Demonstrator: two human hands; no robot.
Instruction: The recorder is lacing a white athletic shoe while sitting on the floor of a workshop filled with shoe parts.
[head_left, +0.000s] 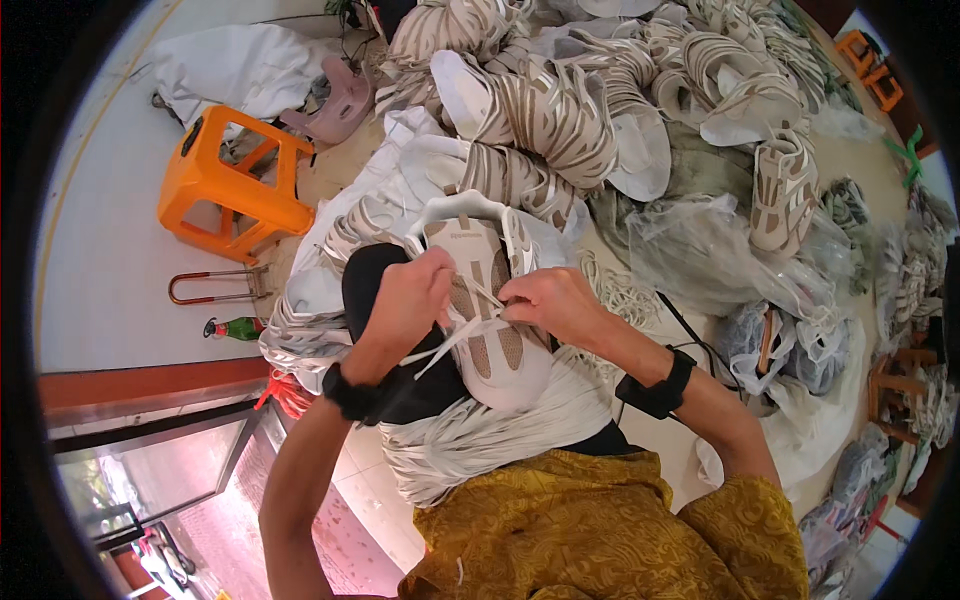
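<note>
In front of me, toe toward my body, lies a beige and white sneaker (500, 365) with mesh panels and a tall tongue (465, 238). A white shoelace (478, 326) crosses its lower eyelets, with loose ends hanging to the left. My left hand (412, 295) is closed at the shoe's left side, pinching the lace. On the other side my right hand (555, 300) pinches the lace near the eyelets, its fingertips against the upper. Below the toe, a thick bundle of white laces (480, 440) is draped across my lap. Something black (365, 275) shows beside my left hand.
Stacked shoe uppers (550, 120) pile up beyond the sneaker. An orange stool (235, 185) stands at the left, near a green bottle (240, 328). To the right lie loose laces (612, 290), clear plastic bags (700, 245) and another sneaker (783, 195).
</note>
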